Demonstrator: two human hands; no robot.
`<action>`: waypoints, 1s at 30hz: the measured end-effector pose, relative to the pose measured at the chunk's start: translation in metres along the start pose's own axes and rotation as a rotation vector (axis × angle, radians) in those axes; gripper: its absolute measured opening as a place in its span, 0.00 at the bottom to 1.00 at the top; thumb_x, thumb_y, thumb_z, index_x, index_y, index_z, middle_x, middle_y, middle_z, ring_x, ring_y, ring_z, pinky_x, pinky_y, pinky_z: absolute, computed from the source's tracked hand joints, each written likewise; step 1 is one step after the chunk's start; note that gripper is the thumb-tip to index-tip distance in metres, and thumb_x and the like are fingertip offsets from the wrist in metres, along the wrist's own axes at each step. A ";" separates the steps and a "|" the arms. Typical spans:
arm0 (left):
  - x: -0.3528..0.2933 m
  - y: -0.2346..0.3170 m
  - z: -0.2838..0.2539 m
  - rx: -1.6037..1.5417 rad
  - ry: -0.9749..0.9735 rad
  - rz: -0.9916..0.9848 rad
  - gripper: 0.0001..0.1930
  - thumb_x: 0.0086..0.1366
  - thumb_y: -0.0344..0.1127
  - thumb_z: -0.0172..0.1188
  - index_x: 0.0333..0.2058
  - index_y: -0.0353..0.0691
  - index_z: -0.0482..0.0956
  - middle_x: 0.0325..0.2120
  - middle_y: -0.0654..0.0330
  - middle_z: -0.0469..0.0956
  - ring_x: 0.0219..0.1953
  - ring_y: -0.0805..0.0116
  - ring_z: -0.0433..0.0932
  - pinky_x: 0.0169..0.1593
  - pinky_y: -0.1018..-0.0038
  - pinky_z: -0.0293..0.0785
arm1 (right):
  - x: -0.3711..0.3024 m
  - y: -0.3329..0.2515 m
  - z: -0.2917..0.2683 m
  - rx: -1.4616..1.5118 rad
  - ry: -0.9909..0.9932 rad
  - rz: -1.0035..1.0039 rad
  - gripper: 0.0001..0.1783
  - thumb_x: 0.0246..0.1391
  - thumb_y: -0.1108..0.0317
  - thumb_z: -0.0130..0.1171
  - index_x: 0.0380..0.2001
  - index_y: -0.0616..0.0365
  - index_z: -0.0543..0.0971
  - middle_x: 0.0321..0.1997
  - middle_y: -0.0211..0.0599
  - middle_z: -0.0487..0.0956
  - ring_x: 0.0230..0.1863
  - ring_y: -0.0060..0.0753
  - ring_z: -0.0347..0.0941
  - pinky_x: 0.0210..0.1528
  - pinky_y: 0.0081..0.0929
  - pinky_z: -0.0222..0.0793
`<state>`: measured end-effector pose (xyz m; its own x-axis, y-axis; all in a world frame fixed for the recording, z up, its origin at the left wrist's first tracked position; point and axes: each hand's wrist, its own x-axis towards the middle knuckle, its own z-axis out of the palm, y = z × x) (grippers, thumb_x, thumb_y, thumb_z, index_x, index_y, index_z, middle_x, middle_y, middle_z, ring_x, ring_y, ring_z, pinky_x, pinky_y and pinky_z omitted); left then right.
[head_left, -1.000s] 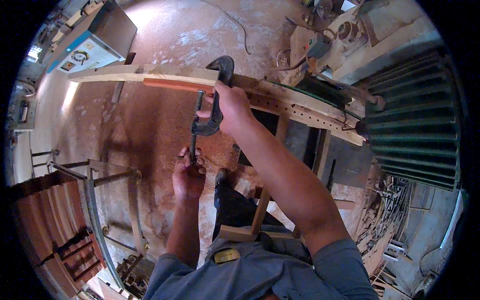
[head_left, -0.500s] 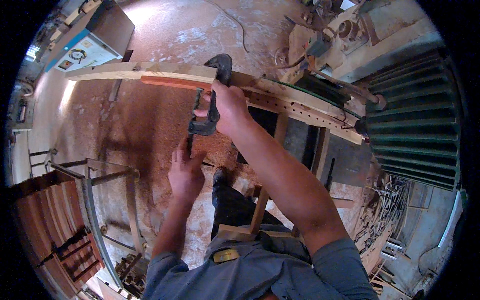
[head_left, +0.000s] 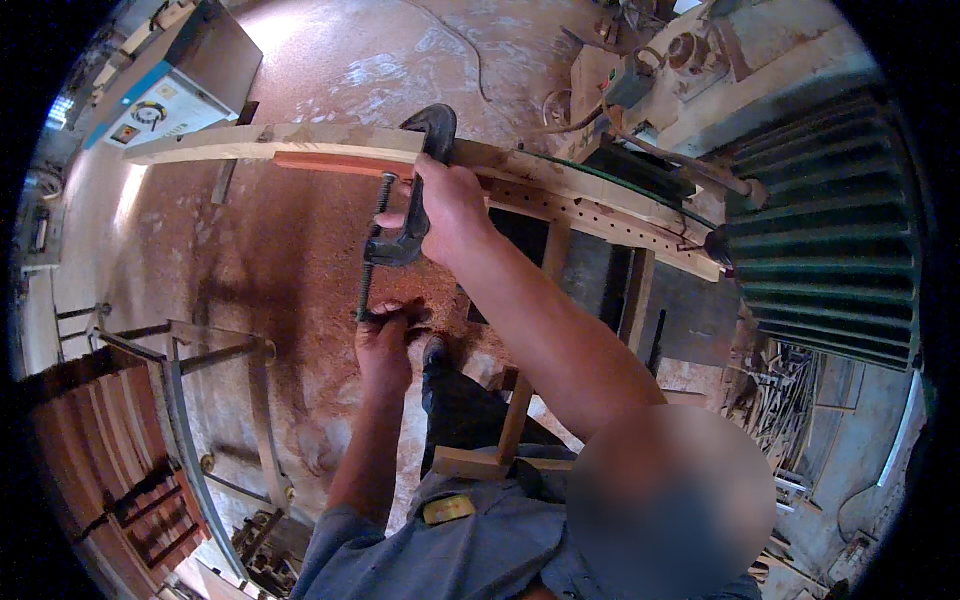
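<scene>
A dark C-clamp (head_left: 440,124) straddles the edge of a long pale wooden beam (head_left: 270,140) in front of me. My right hand (head_left: 455,205) is closed around the clamp's frame, close to the beam. The clamp's threaded screw (head_left: 366,285) points down toward me, and its upper end stands just below a reddish wooden strip (head_left: 325,163) lying along the beam's near side. I cannot tell whether the screw's tip touches the wood. At the screw's lower end, my left hand (head_left: 385,350) is closed on the small cross handle.
A perforated rail (head_left: 620,232) runs along the beam's right part, beside a ribbed dark green machine housing (head_left: 820,240). A boxy machine (head_left: 185,85) stands far left. At lower left, a metal-framed cart (head_left: 180,420) sits by stacked reddish boards (head_left: 90,440). Sawdust covers the floor (head_left: 240,250).
The fingers of my left hand have gone from pointing up along the screw to curling around its handle. The clamp and my right hand have shifted slightly left in view.
</scene>
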<state>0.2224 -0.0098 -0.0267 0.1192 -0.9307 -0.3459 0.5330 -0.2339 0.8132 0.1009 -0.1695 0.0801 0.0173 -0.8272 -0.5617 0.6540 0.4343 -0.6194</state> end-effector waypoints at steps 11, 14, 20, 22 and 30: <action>0.028 0.012 -0.042 0.673 0.226 0.231 0.18 0.60 0.32 0.54 0.49 0.36 0.71 0.41 0.56 0.78 0.40 0.60 0.77 0.40 0.67 0.75 | 0.006 0.001 -0.007 -0.059 -0.047 0.035 0.13 0.55 0.64 0.50 0.39 0.62 0.73 0.35 0.36 0.67 0.39 0.32 0.66 0.29 0.47 0.81; 0.007 0.041 -0.026 -0.399 0.037 -0.576 0.23 0.60 0.40 0.55 0.52 0.35 0.67 0.41 0.57 0.77 0.42 0.62 0.76 0.38 0.67 0.74 | 0.002 0.000 -0.003 -0.056 0.025 0.053 0.14 0.56 0.63 0.50 0.39 0.63 0.73 0.35 0.37 0.67 0.40 0.32 0.66 0.28 0.46 0.81; -0.002 0.049 -0.012 -0.702 -0.144 -0.388 0.22 0.59 0.44 0.57 0.48 0.37 0.70 0.42 0.59 0.77 0.39 0.65 0.76 0.39 0.71 0.72 | 0.006 0.002 -0.002 -0.033 -0.010 0.037 0.15 0.56 0.63 0.50 0.40 0.64 0.72 0.38 0.39 0.67 0.43 0.32 0.65 0.28 0.46 0.81; 0.001 0.043 -0.014 -0.609 -0.045 -0.327 0.18 0.60 0.41 0.57 0.46 0.39 0.71 0.39 0.58 0.77 0.38 0.64 0.76 0.37 0.70 0.73 | 0.004 0.002 -0.002 -0.061 0.006 0.034 0.15 0.56 0.63 0.50 0.40 0.65 0.72 0.37 0.39 0.67 0.42 0.32 0.65 0.28 0.46 0.81; 0.005 0.041 -0.015 -0.095 0.087 0.148 0.12 0.58 0.21 0.55 0.39 0.45 0.70 0.33 0.63 0.74 0.35 0.70 0.75 0.36 0.73 0.73 | 0.002 0.001 -0.001 -0.065 0.010 0.037 0.15 0.57 0.63 0.49 0.40 0.65 0.71 0.36 0.36 0.66 0.40 0.31 0.65 0.30 0.47 0.81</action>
<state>0.2569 -0.0195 -0.0018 0.2717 -0.9243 -0.2682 0.5802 -0.0650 0.8118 0.1009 -0.1702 0.0783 0.0324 -0.8068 -0.5900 0.6024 0.4868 -0.6326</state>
